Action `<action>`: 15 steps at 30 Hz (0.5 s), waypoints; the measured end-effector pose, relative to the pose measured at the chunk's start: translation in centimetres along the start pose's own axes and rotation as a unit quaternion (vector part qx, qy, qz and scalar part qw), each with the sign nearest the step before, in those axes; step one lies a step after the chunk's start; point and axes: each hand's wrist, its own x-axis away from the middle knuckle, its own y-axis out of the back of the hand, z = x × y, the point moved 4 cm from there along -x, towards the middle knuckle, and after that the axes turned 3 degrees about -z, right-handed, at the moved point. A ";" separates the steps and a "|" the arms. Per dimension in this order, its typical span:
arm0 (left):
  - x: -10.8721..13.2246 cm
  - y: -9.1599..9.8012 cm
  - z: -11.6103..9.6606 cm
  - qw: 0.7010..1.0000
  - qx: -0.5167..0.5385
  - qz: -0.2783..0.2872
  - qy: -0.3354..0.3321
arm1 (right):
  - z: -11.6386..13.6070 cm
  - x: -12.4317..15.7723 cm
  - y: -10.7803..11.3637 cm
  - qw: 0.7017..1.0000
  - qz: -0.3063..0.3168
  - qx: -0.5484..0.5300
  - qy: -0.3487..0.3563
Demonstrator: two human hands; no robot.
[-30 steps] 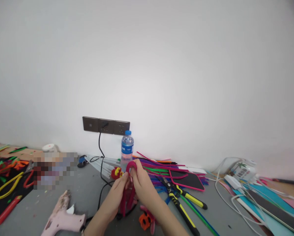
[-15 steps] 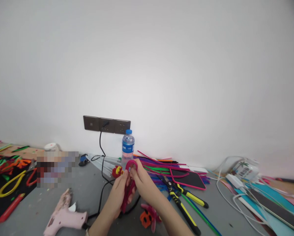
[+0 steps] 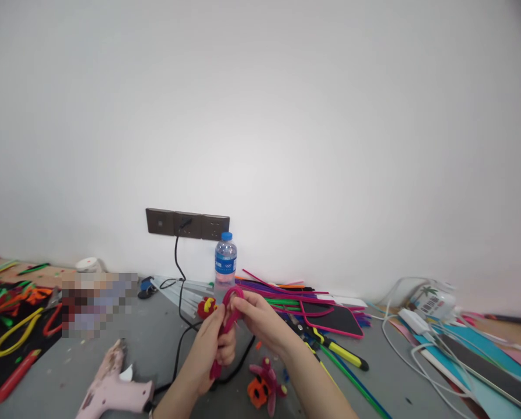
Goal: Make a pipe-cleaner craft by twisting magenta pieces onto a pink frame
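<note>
Dark pink pipe cleaners (image 3: 232,319), bent into a loop at the top, are held up between my two hands. My left hand (image 3: 212,343) has its fingers wrapped round their lower length. At the loop, my right hand (image 3: 255,317) pinches the pink strands between thumb and fingers. Below my right wrist, a small pink and orange pipe-cleaner figure (image 3: 264,389) lies on the grey table. A red and yellow pipe-cleaner piece (image 3: 206,307) sits just behind my left hand. The water bottle (image 3: 225,265) with a blue cap stands upright beyond my hands.
A pink glue gun (image 3: 116,387) lies at left, its black cord running to the wall socket (image 3: 187,224). Clear glue sticks (image 3: 173,294) lie behind. Yellow-black pliers (image 3: 339,351), a pink-edged phone (image 3: 334,319) and pipe cleaners are at right, with white cables (image 3: 389,329) farther over.
My right hand has shifted right and slightly down, its fingers now pinching the loop's right side. My left hand keeps its hold. More of the pink and orange figure shows.
</note>
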 end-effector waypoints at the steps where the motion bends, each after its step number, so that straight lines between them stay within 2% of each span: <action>1: 0.0 0.0 0.0 1.000 0.004 0.007 0.005 | 0.0 0.0 0.1 1.000 0.002 -0.019 -0.001; 5: 0.3 -0.2 0.5 0.998 -0.002 0.031 0.050 | 0.1 0.4 0.2 0.997 0.032 -0.067 -0.011; 8: 0.8 -0.9 0.9 0.991 -0.020 0.076 0.109 | 0.0 0.5 0.3 0.993 0.049 -0.105 -0.017; 15: 1.7 -1.6 0.8 0.983 -0.028 0.148 0.108 | -0.9 0.1 0.5 0.989 0.044 -0.138 -0.009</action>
